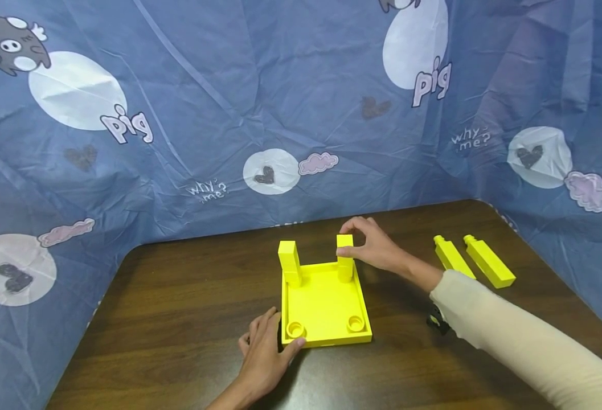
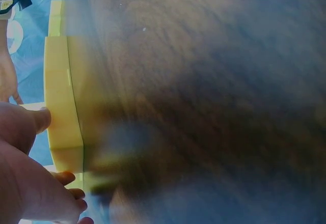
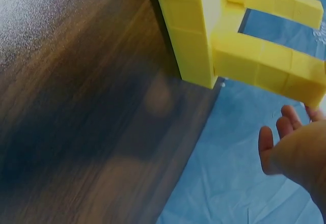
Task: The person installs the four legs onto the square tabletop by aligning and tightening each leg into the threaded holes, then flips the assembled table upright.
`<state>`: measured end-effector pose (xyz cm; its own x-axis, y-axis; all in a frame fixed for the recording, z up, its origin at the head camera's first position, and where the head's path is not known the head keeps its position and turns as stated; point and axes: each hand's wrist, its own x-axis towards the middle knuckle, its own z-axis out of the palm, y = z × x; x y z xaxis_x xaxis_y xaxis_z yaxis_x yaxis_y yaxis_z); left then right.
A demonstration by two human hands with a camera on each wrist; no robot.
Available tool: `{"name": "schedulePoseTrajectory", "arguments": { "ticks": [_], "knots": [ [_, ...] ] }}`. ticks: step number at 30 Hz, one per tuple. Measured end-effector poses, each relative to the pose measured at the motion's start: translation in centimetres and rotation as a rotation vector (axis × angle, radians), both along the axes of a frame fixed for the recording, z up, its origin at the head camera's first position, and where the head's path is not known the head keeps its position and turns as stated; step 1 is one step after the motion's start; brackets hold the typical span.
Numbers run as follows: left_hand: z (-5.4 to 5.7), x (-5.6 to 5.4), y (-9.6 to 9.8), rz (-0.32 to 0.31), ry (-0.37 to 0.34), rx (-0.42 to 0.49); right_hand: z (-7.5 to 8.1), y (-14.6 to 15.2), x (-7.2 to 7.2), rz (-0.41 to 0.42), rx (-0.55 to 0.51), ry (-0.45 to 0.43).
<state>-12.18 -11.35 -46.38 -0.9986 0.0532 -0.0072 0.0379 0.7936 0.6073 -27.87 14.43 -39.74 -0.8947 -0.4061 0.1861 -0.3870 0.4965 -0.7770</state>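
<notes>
A yellow toy tabletop (image 1: 323,304) lies underside up on the brown table, with its raised rim and two round sockets at the near corners. One square yellow leg (image 1: 289,262) stands upright at its far left corner. At the far right corner, my right hand (image 1: 375,247) pinches the upper end of another upright leg (image 1: 345,270) between thumb and fingers. My left hand (image 1: 266,353) holds the near left corner, thumb at the front edge and fingers along the left side. In the right wrist view, the fingers (image 3: 283,127) are at the free end of the held leg (image 3: 270,68).
Two loose yellow legs (image 1: 489,262) with threaded ends lie on the brown table (image 1: 188,307) to the right, beyond the right forearm. Blue printed cloth (image 1: 203,114) hangs behind and at the sides of the table. A dark strap (image 1: 437,320) shows below the right sleeve.
</notes>
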Motion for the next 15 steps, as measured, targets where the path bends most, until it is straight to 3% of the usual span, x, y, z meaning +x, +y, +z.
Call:
{"name": "schedulePoseTrajectory", "arguments": {
  "ticks": [4,10,15],
  "knots": [
    [0.0,0.0,-0.1,-0.007,0.000,0.008,0.6,1.0,-0.2,0.096,0.003,-0.051],
    [-0.1,0.1,-0.2,-0.023,0.007,0.019,1.3,1.8,-0.8,0.207,0.046,-0.032],
    [-0.1,0.1,-0.2,-0.027,0.008,0.023,1.4,1.7,-1.0,0.210,0.046,-0.009]
  ]
}}
